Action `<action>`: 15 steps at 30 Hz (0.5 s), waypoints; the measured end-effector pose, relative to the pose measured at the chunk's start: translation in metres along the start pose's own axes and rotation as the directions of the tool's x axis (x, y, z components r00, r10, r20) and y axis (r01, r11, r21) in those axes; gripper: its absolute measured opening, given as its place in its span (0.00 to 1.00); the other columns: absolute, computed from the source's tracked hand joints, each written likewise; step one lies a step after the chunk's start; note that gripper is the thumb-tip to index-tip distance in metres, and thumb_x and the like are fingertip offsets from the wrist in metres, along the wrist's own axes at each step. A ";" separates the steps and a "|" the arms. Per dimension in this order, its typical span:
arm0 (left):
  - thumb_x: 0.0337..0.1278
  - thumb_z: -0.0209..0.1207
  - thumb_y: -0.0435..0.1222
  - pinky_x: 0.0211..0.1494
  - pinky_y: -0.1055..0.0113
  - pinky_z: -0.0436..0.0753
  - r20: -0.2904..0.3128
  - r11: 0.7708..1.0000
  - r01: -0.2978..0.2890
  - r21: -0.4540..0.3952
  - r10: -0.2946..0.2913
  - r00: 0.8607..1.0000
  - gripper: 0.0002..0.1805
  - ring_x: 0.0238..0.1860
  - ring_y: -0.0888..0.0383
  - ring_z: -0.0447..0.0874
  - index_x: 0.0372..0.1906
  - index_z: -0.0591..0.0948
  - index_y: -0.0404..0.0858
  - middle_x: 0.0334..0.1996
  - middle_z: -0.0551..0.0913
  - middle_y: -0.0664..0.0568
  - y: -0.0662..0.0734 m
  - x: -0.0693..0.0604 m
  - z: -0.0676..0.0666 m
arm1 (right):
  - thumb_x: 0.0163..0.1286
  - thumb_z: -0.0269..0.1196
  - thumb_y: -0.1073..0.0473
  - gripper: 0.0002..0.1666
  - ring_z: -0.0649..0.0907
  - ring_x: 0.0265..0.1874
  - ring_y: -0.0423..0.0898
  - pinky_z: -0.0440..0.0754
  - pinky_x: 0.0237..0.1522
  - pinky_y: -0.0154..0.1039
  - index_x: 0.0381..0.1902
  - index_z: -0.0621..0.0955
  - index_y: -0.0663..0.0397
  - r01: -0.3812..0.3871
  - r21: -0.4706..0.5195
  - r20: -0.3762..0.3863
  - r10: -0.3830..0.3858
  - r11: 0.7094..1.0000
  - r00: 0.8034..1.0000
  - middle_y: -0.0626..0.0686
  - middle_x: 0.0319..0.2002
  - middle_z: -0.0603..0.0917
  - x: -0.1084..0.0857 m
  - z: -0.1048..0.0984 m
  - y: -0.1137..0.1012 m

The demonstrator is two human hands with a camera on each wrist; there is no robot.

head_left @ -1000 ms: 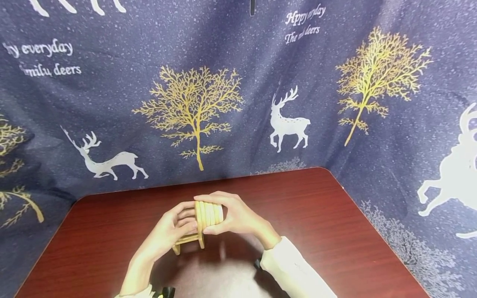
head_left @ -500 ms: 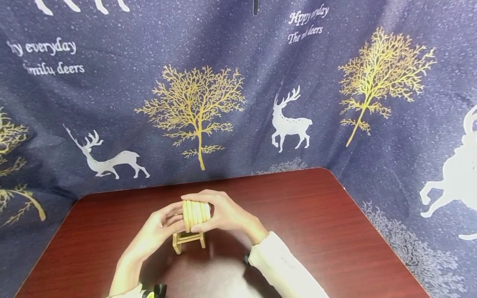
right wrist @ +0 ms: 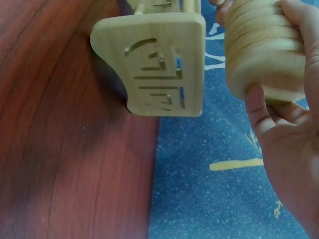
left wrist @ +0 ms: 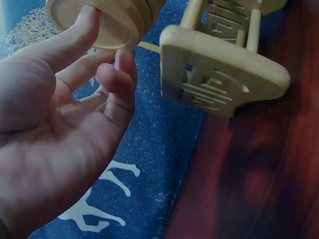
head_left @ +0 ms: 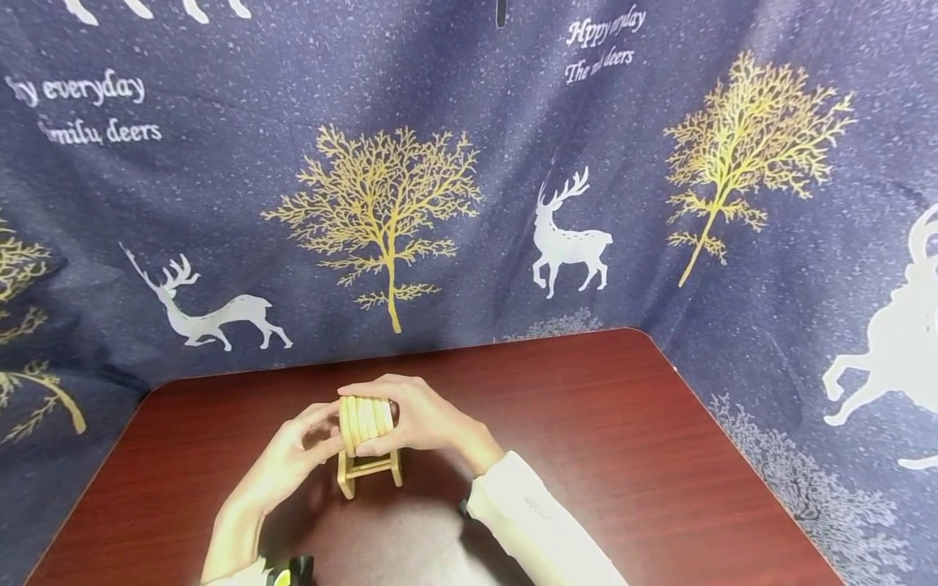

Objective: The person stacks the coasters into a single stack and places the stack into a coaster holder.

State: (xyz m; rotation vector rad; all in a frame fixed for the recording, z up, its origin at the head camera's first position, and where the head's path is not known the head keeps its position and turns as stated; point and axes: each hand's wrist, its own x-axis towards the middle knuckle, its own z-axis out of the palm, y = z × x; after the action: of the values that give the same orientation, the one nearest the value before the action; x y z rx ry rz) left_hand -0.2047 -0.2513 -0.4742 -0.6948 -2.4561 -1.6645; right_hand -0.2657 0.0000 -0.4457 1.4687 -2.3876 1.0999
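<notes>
A stack of several round pale wooden coasters (head_left: 366,419) is held on its side above the table. My right hand (head_left: 419,417) grips it from the right, with the thumb low and fingers over the top. At the left end, my left hand (head_left: 282,462) holds the outer coaster; its thumb lies on the recessed face (left wrist: 112,32) in the left wrist view, with fingertips by the lower rim. Just below stands a small wooden rack (head_left: 370,469) with crossbars. Its side panel (right wrist: 162,62) has cut-out slots, seen in the right wrist view. The stack hides the rack's upper part from the head camera.
The rack stands on a reddish-brown table (head_left: 586,456). A dark blue cloth (head_left: 469,163) printed with deer and trees hangs behind and beside the table. Dark wrist straps (head_left: 300,570) show near the sleeves.
Both hands and the coaster stack have moved left, from the rack's right side to above its left part. The rack stays in place, and more of its front crossbars now shows.
</notes>
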 end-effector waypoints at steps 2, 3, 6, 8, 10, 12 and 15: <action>0.74 0.65 0.23 0.49 0.72 0.83 0.001 1.000 0.005 -0.009 -0.005 1.000 0.26 0.47 0.67 0.85 0.72 0.77 0.20 0.56 0.82 0.72 -0.002 -0.002 -0.002 | 0.59 0.88 0.51 0.47 0.85 0.58 0.40 0.77 0.64 0.28 0.75 0.83 0.47 -0.009 -0.003 0.004 0.009 1.000 1.000 0.47 0.63 0.90 0.002 0.003 0.000; 0.75 0.64 0.23 0.49 0.72 0.83 0.003 1.000 0.007 -0.016 -0.006 1.000 0.26 0.47 0.67 0.85 0.73 0.77 0.20 0.56 0.81 0.73 -0.003 -0.002 -0.002 | 0.59 0.88 0.51 0.47 0.85 0.58 0.39 0.77 0.64 0.28 0.75 0.83 0.47 -0.015 -0.004 0.005 0.015 1.000 1.000 0.47 0.63 0.90 0.003 0.005 0.001; 0.76 0.63 0.23 0.51 0.73 0.82 0.010 0.999 0.020 -0.034 -0.020 1.000 0.27 0.47 0.66 0.85 0.74 0.75 0.21 0.56 0.81 0.73 -0.006 -0.004 -0.004 | 0.59 0.87 0.50 0.47 0.85 0.58 0.38 0.77 0.63 0.27 0.76 0.83 0.46 -0.046 -0.009 0.001 0.046 0.999 0.999 0.47 0.63 0.90 0.004 0.009 0.001; 0.76 0.63 0.24 0.51 0.73 0.82 0.011 0.998 0.033 -0.050 -0.032 0.999 0.27 0.47 0.65 0.84 0.75 0.74 0.21 0.55 0.82 0.71 -0.008 -0.005 -0.005 | 0.60 0.87 0.49 0.47 0.85 0.57 0.38 0.77 0.62 0.27 0.76 0.83 0.45 -0.061 -0.017 -0.001 0.061 0.998 0.998 0.47 0.62 0.90 0.005 0.011 0.000; 0.76 0.63 0.23 0.51 0.73 0.82 0.015 0.996 0.045 -0.073 -0.044 0.999 0.28 0.47 0.65 0.84 0.76 0.73 0.21 0.53 0.83 0.69 -0.010 -0.005 -0.006 | 0.60 0.86 0.48 0.47 0.85 0.57 0.38 0.77 0.61 0.26 0.77 0.82 0.44 -0.075 -0.028 -0.003 0.075 0.997 0.997 0.48 0.61 0.90 0.006 0.012 -0.001; 0.76 0.62 0.22 0.51 0.74 0.82 0.022 0.994 0.053 -0.094 -0.051 0.998 0.29 0.47 0.65 0.85 0.76 0.71 0.19 0.52 0.84 0.67 -0.011 -0.005 -0.006 | 0.60 0.86 0.48 0.47 0.85 0.58 0.38 0.77 0.61 0.26 0.77 0.82 0.44 -0.086 -0.037 -0.004 0.086 0.996 0.996 0.48 0.62 0.90 0.006 0.013 -0.003; 0.77 0.61 0.21 0.51 0.74 0.82 0.043 0.991 0.059 -0.119 -0.054 0.998 0.30 0.48 0.66 0.86 0.77 0.68 0.18 0.50 0.86 0.64 -0.013 -0.005 -0.006 | 0.61 0.86 0.47 0.47 0.85 0.58 0.38 0.77 0.61 0.27 0.77 0.82 0.44 -0.107 -0.043 -0.005 0.107 0.993 0.994 0.48 0.62 0.90 0.005 0.014 -0.004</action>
State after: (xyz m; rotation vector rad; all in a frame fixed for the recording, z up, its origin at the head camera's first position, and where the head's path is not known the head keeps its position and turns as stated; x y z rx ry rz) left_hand -0.2064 -0.2626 -0.4842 -0.6843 -2.4406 -1.8505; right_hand -0.2615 -0.0133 -0.4520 1.3395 -2.4976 1.0642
